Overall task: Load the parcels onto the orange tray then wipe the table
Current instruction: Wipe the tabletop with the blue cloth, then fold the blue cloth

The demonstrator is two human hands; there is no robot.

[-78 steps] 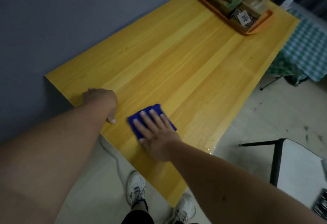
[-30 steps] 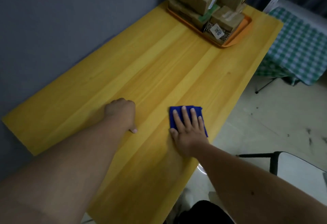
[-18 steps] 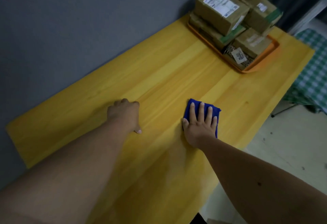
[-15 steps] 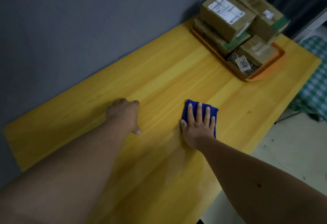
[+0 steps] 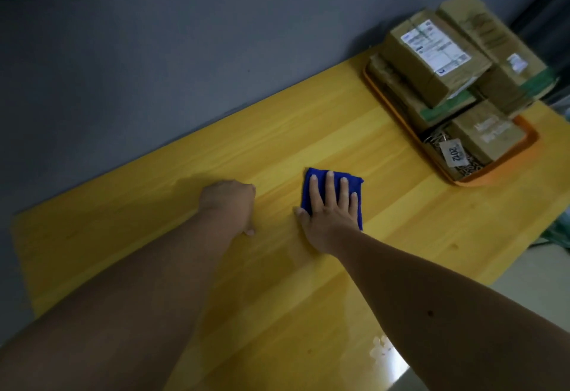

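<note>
Parcels (image 5: 444, 60) sit stacked on orange tray (image 5: 499, 173) upper right, loading apparently done; wiping underway: right hand (image 5: 331, 213) flat, fingers straight, pressing blue cloth (image 5: 308, 187) on counter (image 5: 339, 131), left hand (image 5: 229, 202) clenched, empty, resting on it.

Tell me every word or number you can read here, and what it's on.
"2102", as best it reads, upside down: white tag in the orange tray.
Shipping label on the top parcel: print too small to read.
Small sticker on the far parcel: blurred.
Faint print on the near parcel: blurred, unreadable.
</note>
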